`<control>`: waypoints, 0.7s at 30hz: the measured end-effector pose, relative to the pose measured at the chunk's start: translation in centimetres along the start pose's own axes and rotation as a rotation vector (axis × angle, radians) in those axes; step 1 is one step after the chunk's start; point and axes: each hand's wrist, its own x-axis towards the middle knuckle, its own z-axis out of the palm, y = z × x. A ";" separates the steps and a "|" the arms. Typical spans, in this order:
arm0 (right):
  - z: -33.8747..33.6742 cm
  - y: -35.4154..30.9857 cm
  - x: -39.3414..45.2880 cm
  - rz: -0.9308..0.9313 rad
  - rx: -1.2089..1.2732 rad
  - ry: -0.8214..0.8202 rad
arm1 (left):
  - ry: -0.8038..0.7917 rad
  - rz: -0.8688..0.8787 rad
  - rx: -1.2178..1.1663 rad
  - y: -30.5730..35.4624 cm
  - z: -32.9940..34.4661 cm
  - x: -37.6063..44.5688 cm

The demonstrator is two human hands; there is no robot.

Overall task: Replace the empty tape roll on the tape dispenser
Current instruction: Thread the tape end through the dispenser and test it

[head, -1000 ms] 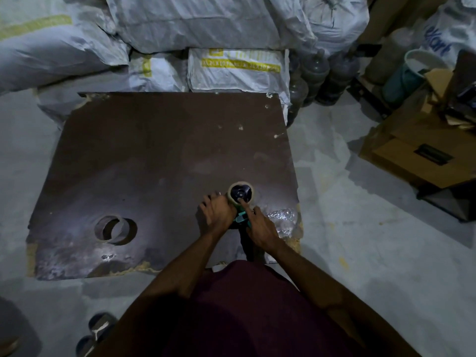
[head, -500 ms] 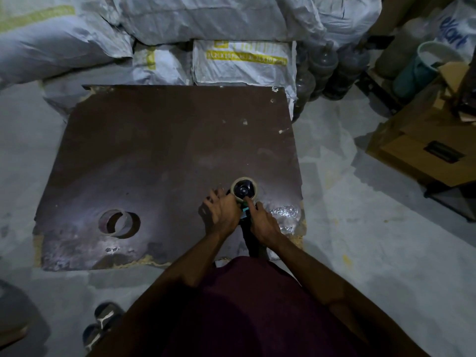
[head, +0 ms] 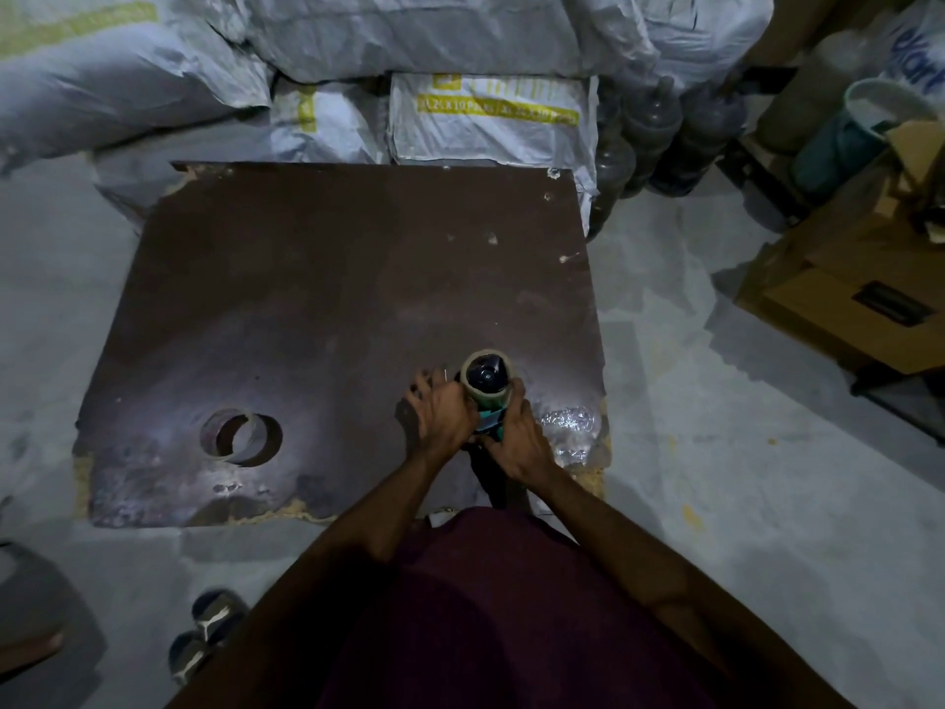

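Both hands close around the tape dispenser [head: 488, 424] near the brown board's [head: 317, 309] front right corner: left hand [head: 444, 412] cupping its left side, right hand [head: 516, 438] gripping the teal body. A tape roll [head: 487, 377] sits on its hub; 1 empty core [head: 231, 436] lies well apart, left.

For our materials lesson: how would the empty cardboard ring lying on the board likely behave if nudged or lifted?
The cardboard ring looks thin-walled and hollow, so probably very light and easily crushed. Lying flat on the board, it would likely slide; stood on edge, it could roll.
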 end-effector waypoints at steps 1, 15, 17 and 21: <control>0.1 -0.1 -0.2 0.014 -0.001 0.015 | 0.002 0.007 -0.004 0.0 -0.2 0.0; -0.4 -1.1 -0.4 -0.025 -0.527 0.085 | -0.040 0.101 -0.067 -0.8 -2.6 -0.1; -0.6 -1.2 -0.3 -0.028 -0.520 0.086 | -0.028 0.120 -0.069 -1.2 -2.7 -0.1; -0.7 -2.1 -0.3 -0.058 -0.517 0.061 | -0.004 0.153 -0.018 -2.0 -3.3 -0.4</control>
